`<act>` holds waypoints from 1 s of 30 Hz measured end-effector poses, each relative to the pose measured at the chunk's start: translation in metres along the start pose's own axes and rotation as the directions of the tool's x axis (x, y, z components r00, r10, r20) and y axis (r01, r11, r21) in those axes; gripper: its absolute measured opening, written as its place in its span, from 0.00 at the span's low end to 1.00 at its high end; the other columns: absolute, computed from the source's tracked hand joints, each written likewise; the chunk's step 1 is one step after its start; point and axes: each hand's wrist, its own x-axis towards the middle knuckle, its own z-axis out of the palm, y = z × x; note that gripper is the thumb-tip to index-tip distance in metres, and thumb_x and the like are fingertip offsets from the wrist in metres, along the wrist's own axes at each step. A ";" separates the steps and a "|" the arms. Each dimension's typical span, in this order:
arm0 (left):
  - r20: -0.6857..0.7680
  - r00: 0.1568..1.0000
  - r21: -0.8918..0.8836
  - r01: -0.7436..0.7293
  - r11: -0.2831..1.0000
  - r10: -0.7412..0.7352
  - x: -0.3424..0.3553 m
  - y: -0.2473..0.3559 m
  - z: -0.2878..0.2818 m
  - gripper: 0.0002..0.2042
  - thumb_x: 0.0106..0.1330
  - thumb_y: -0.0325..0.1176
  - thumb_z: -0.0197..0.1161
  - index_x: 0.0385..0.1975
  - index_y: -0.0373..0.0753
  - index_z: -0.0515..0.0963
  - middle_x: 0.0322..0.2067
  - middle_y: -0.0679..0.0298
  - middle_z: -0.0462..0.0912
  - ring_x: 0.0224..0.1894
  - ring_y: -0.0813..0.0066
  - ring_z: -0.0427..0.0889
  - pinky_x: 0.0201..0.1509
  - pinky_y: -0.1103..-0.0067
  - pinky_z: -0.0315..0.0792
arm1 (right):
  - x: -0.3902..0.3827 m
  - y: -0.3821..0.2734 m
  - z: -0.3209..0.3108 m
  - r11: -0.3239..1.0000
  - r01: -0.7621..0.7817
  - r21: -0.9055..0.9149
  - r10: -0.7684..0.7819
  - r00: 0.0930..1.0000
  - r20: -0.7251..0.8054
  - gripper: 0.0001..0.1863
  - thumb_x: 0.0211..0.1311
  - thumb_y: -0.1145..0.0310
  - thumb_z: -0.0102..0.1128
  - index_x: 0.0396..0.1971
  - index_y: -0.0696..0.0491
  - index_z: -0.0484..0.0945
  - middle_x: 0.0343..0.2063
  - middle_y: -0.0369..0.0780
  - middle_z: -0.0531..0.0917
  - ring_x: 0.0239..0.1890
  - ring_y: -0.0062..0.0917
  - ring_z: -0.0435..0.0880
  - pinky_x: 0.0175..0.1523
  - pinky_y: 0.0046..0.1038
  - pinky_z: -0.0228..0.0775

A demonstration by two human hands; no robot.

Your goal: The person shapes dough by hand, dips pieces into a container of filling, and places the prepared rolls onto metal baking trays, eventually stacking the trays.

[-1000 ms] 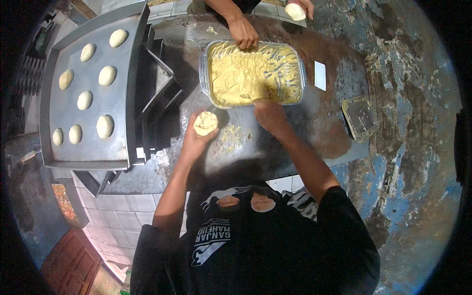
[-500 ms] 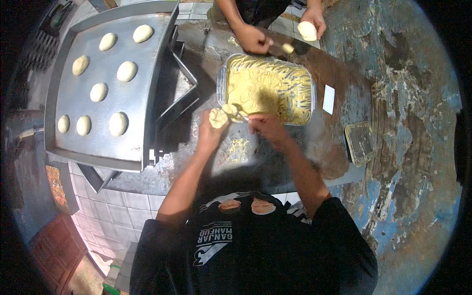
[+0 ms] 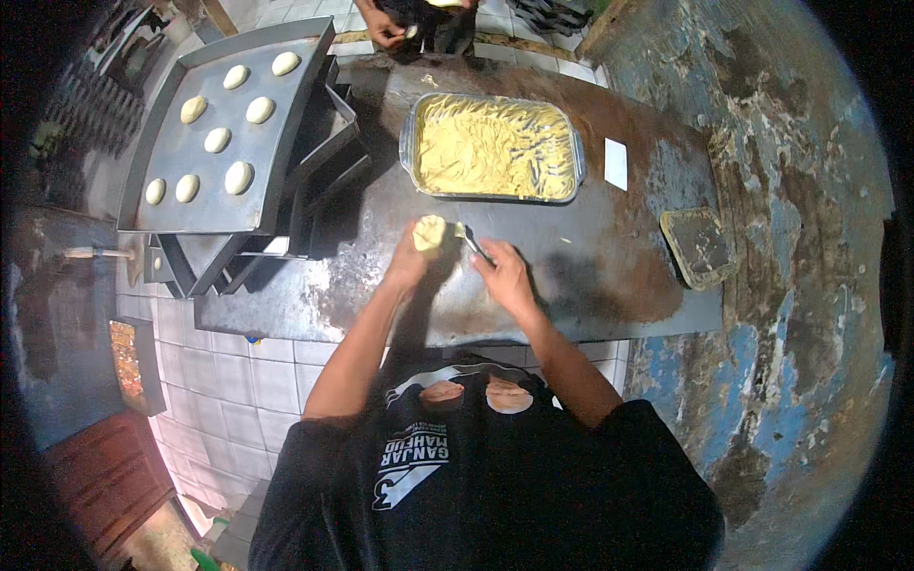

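My left hand cups a round of pale dough, flattened open with yellow filling in its middle. In the fingers of my right hand is a slim utensil, smeared with yellow at its tip; whether it is a spoon or a spatula I cannot tell. The tip is just right of the dough, with a small gap between them. Beyond both hands stands a rectangular glass dish, holding thick yellow filling scraped thin on its right side.
At the left, a metal tray with several dough balls rests on stacked trays. A white card and a shallow smeared container lie to the right. Across the table is another person's hand.
My hands and the dough are now farther from the dish, toward me. The utensil's tip, earlier loaded at the dough, carries less filling. The other person's hands have drawn back.
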 end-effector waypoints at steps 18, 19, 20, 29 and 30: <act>0.169 0.985 -0.106 -0.003 0.994 0.021 -0.174 0.046 0.104 0.30 0.59 0.28 0.76 0.61 0.40 0.70 0.41 0.70 0.79 0.38 0.84 0.77 0.35 0.84 0.72 | -0.139 -0.069 -0.078 0.835 0.149 0.530 -0.188 0.982 0.020 0.34 0.72 0.80 0.43 0.76 0.56 0.45 0.53 0.42 0.85 0.55 0.25 0.81 0.62 0.29 0.70; 0.154 0.981 -0.086 -0.108 0.990 0.121 -0.179 0.040 0.103 0.31 0.59 0.27 0.76 0.61 0.40 0.69 0.42 0.68 0.80 0.40 0.83 0.78 0.37 0.83 0.74 | -0.142 -0.071 -0.079 0.828 0.152 0.540 -0.192 0.981 0.017 0.34 0.72 0.80 0.43 0.76 0.56 0.45 0.53 0.42 0.85 0.55 0.25 0.81 0.62 0.29 0.70; 0.133 0.973 -0.135 -0.171 0.976 0.188 -0.188 0.042 0.109 0.32 0.58 0.26 0.77 0.61 0.38 0.68 0.45 0.64 0.81 0.45 0.80 0.80 0.44 0.81 0.78 | -0.142 -0.069 -0.085 0.754 0.091 0.650 -0.114 0.993 -0.007 0.35 0.72 0.79 0.44 0.76 0.57 0.45 0.53 0.43 0.85 0.55 0.25 0.81 0.62 0.29 0.70; 0.067 0.911 0.333 -0.405 0.852 0.407 -0.208 0.039 0.124 0.36 0.57 0.33 0.79 0.62 0.33 0.64 0.47 0.57 0.83 0.47 0.71 0.85 0.53 0.74 0.79 | -0.154 -0.083 -0.122 0.104 -0.275 0.956 0.117 0.958 0.263 0.45 0.66 0.75 0.65 0.75 0.55 0.45 0.49 0.47 0.81 0.47 0.28 0.83 0.53 0.31 0.76; 0.080 0.909 0.331 -0.412 0.849 0.410 -0.214 0.048 0.127 0.36 0.57 0.33 0.79 0.62 0.33 0.64 0.47 0.57 0.83 0.47 0.71 0.85 0.53 0.74 0.79 | -0.155 -0.085 -0.122 0.104 -0.263 0.959 0.121 0.960 0.251 0.45 0.66 0.75 0.65 0.75 0.55 0.45 0.49 0.47 0.81 0.47 0.28 0.83 0.53 0.31 0.76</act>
